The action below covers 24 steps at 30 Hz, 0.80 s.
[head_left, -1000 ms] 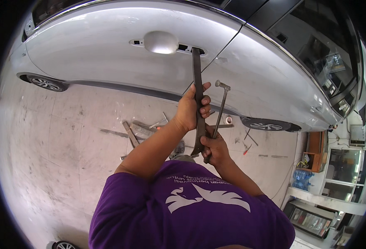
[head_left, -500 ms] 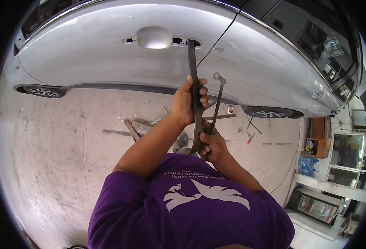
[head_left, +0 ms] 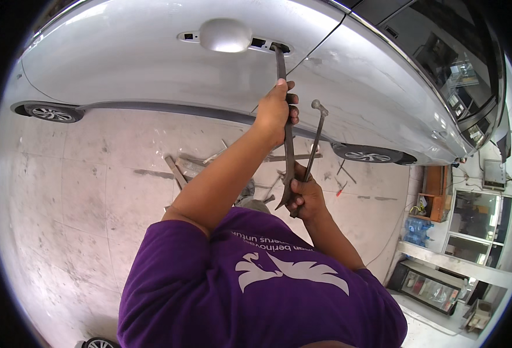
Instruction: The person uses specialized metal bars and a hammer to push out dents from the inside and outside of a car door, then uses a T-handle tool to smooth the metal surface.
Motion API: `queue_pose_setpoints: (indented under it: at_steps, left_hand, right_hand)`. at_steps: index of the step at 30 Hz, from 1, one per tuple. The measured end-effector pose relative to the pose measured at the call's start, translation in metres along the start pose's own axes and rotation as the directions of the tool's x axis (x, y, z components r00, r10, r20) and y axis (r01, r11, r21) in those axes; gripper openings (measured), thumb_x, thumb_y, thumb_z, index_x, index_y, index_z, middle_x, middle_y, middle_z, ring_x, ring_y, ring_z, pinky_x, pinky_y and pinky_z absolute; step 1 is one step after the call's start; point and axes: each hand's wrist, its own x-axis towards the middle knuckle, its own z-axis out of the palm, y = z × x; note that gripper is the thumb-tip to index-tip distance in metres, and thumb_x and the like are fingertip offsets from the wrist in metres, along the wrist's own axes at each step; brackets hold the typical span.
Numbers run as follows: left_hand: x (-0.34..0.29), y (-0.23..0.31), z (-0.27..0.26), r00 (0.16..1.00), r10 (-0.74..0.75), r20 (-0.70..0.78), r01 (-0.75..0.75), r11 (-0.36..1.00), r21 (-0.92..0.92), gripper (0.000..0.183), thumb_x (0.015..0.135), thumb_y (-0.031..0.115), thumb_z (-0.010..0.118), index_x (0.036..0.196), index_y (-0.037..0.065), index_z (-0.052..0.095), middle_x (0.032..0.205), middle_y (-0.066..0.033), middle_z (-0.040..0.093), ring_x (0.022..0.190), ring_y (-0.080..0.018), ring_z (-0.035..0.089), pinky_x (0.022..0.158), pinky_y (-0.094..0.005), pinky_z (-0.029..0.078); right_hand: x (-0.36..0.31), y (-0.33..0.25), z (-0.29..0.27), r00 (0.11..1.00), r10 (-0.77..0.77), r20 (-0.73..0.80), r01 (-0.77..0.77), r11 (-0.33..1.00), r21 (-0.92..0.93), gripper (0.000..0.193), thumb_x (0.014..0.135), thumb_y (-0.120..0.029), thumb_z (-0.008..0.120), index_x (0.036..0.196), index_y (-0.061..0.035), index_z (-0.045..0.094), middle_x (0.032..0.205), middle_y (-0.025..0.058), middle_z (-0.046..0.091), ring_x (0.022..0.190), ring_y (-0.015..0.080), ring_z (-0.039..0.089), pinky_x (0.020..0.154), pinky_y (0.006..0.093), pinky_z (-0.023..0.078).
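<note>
A silver car door fills the far side, with a rounded handle recess and a dark slot to its right. The tip of a long, flat, dark pry bar sits in that slot; its bent lower end hangs near my shirt. My left hand wraps round the bar's upper part, just below the slot. Lower down, my right hand closes round the handle of a slim hammer and touches the bar's lower part. The hammer stands head up, beside the bar.
Car wheels show below the body at left and right. On the pale floor lie wooden strips, thin rods and a red-tipped tool. At right stand a wooden cabinet, blue water bottles and a glass-fronted case.
My left hand has slid up the pry bar, closer to the slot. The bar's tip stays in the slot. My right hand keeps hold of the hammer. The whole view has shifted slightly.
</note>
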Motion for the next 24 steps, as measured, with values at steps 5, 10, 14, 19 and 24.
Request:
queue_pose_setpoints:
  at_steps: [5, 10, 14, 19, 24]
  left_hand:
    - [0.0, -0.006, 0.017, 0.987, 0.127, -0.101, -0.099, 0.964, 0.247, 0.043, 0.1, 0.04, 0.04, 0.108, 0.001, 0.053, 0.074, -0.0049, 0.047, 0.059, -0.0146, 0.043, 0.055, -0.0309, 0.038]
    - [0.01, -0.013, 0.024, 0.957, 0.242, -0.16, -0.161, 0.902, 0.4, 0.044, 0.1, 0.045, 0.037, 0.099, 0.003, 0.05, 0.061, 0.0001, 0.038, 0.049, -0.0112, 0.036, 0.045, -0.0289, 0.032]
    - [0.011, -0.012, 0.021, 0.97, 0.206, -0.131, -0.152, 0.93, 0.334, 0.046, 0.1, 0.045, 0.037, 0.104, 0.001, 0.052, 0.062, -0.0003, 0.039, 0.049, -0.0118, 0.037, 0.045, -0.0285, 0.032]
    - [0.012, -0.008, 0.005, 0.989, 0.139, -0.05, -0.127, 0.973, 0.192, 0.05, 0.099, 0.044, 0.038, 0.117, -0.001, 0.051, 0.068, -0.0016, 0.043, 0.049, -0.0112, 0.038, 0.044, -0.0274, 0.032]
    - [0.011, -0.008, 0.005, 0.98, 0.186, -0.074, -0.159, 0.949, 0.272, 0.051, 0.099, 0.044, 0.037, 0.121, -0.001, 0.051, 0.07, -0.0017, 0.044, 0.049, -0.0109, 0.038, 0.043, -0.0259, 0.032]
  right_hand:
    - [0.004, 0.0, -0.009, 0.981, -0.011, 0.194, -0.024, 0.984, 0.176, 0.05, 0.082, -0.005, 0.066, 0.13, -0.0083, 0.051, 0.081, 0.0072, 0.063, 0.038, 0.0063, 0.043, 0.036, 0.0239, 0.038]
    - [0.005, -0.005, -0.013, 0.958, -0.01, 0.286, -0.058, 0.972, 0.228, 0.051, 0.083, -0.003, 0.064, 0.132, -0.0059, 0.049, 0.087, 0.0111, 0.065, 0.038, 0.0059, 0.043, 0.036, 0.0243, 0.039]
    - [0.008, -0.006, -0.013, 0.969, 0.03, 0.245, -0.083, 0.974, 0.209, 0.046, 0.082, -0.003, 0.066, 0.125, -0.0122, 0.053, 0.085, 0.0112, 0.062, 0.037, 0.0065, 0.042, 0.033, 0.0236, 0.038]
    - [0.018, 0.004, -0.015, 0.991, 0.016, 0.132, -0.037, 0.988, 0.151, 0.044, 0.081, -0.001, 0.066, 0.122, -0.0118, 0.053, 0.084, 0.0132, 0.062, 0.037, 0.0087, 0.043, 0.033, 0.0244, 0.039]
    - [0.027, 0.004, -0.016, 0.991, -0.012, 0.134, 0.01, 1.0, 0.018, 0.049, 0.082, -0.004, 0.067, 0.129, -0.0085, 0.051, 0.082, 0.008, 0.063, 0.04, 0.0049, 0.044, 0.035, 0.0217, 0.038]
